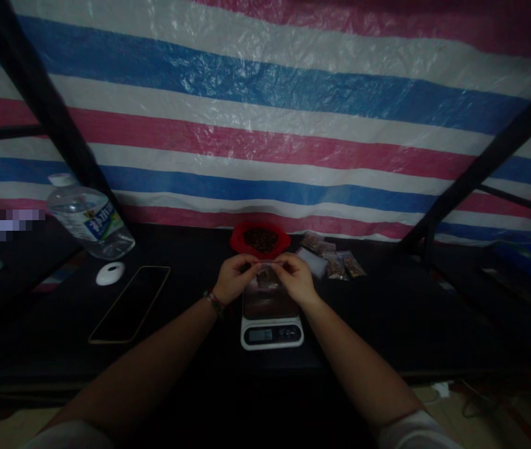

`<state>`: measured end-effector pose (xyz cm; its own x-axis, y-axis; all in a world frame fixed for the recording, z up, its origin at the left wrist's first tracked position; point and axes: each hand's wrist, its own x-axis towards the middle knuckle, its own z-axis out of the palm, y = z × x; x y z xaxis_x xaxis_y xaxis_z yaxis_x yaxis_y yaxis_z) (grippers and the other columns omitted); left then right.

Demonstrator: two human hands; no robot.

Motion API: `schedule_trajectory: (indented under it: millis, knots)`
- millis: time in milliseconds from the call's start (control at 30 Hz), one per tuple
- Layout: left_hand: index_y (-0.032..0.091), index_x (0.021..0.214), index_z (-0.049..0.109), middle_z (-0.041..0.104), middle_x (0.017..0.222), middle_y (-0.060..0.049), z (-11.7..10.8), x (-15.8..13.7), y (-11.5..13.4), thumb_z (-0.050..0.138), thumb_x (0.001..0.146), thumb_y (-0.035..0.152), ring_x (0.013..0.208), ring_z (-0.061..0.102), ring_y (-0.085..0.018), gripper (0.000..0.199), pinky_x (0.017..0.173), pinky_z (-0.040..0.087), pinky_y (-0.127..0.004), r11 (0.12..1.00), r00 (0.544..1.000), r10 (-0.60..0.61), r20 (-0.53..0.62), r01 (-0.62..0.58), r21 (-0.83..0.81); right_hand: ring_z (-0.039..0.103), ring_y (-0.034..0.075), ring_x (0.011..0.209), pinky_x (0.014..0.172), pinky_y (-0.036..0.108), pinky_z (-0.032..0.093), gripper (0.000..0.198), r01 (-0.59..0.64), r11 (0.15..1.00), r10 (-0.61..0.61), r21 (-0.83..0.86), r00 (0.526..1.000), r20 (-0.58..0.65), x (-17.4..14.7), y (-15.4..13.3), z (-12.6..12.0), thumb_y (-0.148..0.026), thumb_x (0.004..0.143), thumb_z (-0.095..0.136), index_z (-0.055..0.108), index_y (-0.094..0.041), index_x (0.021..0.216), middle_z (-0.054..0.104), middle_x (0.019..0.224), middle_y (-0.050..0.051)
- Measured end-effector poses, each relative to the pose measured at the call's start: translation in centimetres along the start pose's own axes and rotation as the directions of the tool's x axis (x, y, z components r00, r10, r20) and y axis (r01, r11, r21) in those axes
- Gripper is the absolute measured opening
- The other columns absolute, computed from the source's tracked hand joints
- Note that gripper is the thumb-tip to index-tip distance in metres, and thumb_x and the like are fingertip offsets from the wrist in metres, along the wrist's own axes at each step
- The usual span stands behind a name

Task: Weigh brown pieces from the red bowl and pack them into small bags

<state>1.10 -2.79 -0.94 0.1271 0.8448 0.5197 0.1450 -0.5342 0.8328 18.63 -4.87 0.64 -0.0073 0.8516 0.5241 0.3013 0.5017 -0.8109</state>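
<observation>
My left hand (235, 277) and my right hand (297, 278) pinch the top edge of a small clear zip bag (268, 276) from its two sides. Something brown lies inside the bag, too dim to make out. Both hands are above a white digital kitchen scale (272, 335) with a dark plate and a lit display whose digits I cannot read. Just beyond my fingers stands a red scalloped bowl (242, 244) of small dark brown pieces. Right of my right hand lie several filled zip bags (336, 267) and a whitish stack of what look like flat bags (312, 262).
A large clear plastic bottle (90, 218) stands at the left, with a white rounded object (110, 273) and a phone (129, 304) near it. Dark metal bars (462, 181) slant up on both sides before a striped tarp (265, 143). A blue item (527, 259) lies far right.
</observation>
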Motion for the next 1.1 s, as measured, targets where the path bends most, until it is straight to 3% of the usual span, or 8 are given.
schedule_trajectory:
  millis: [300,600,767,867,1100]
  knots:
    - [0.016,0.075,0.07,0.068,0.074,-0.005,-0.1,-0.1,1.1,0.067,0.076,0.032,0.068,0.063,-0.015,0.016,0.064,0.05,-0.024,0.995,0.992,0.064,0.105,-0.071,0.072,0.059,0.016,0.071,0.063,0.028,0.046,0.007,0.089,0.995,-0.084,-0.047,0.992,0.093,-0.1,-0.9,0.1,-0.026,0.078,0.061,0.066,-0.022,0.075,0.066,0.075,0.003]
    - [0.016,0.074,0.069,0.067,0.073,-0.005,-0.2,0.0,1.5,0.065,0.078,0.029,0.067,0.063,-0.014,0.015,0.063,0.048,-0.023,0.988,0.984,0.115,0.137,-0.128,0.087,0.06,0.016,0.071,0.067,0.029,0.047,0.008,0.145,0.985,-0.136,-0.096,0.987,0.089,-0.2,-1.1,0.1,-0.024,0.079,0.062,0.068,-0.022,0.073,0.067,0.074,0.003]
    - [0.016,0.073,0.069,0.067,0.071,-0.004,-0.9,0.5,0.6,0.066,0.078,0.029,0.066,0.062,-0.013,0.015,0.062,0.047,-0.023,0.981,0.986,0.14,0.094,-0.151,0.122,0.058,0.014,0.066,0.064,0.026,0.045,0.013,0.116,0.99,-0.117,-0.086,0.993,-0.006,0.1,-0.5,-0.2,-0.026,0.075,0.068,0.065,-0.02,0.064,0.063,0.066,0.001]
    - [0.016,0.071,0.069,0.067,0.071,-0.004,-1.1,0.8,0.3,0.066,0.078,0.029,0.066,0.062,-0.013,0.015,0.062,0.048,-0.023,0.984,0.988,0.137,0.066,-0.144,0.107,0.059,0.014,0.066,0.064,0.026,0.045,0.012,0.117,0.991,-0.116,-0.064,0.993,0.006,0.5,-0.3,-0.7,-0.026,0.077,0.067,0.066,-0.02,0.067,0.064,0.067,0.001]
    - [0.016,0.069,0.07,0.069,0.07,-0.004,-0.6,0.7,-0.3,0.069,0.074,0.033,0.064,0.063,-0.015,0.018,0.063,0.051,-0.025,0.997,1.0,0.016,-0.002,-0.016,0.073,0.059,0.015,0.074,0.07,0.028,0.047,0.016,0.11,0.989,-0.111,-0.098,0.994,0.004,0.6,-0.1,-1.1,-0.03,0.083,0.057,0.066,-0.019,0.075,0.064,0.074,0.002]
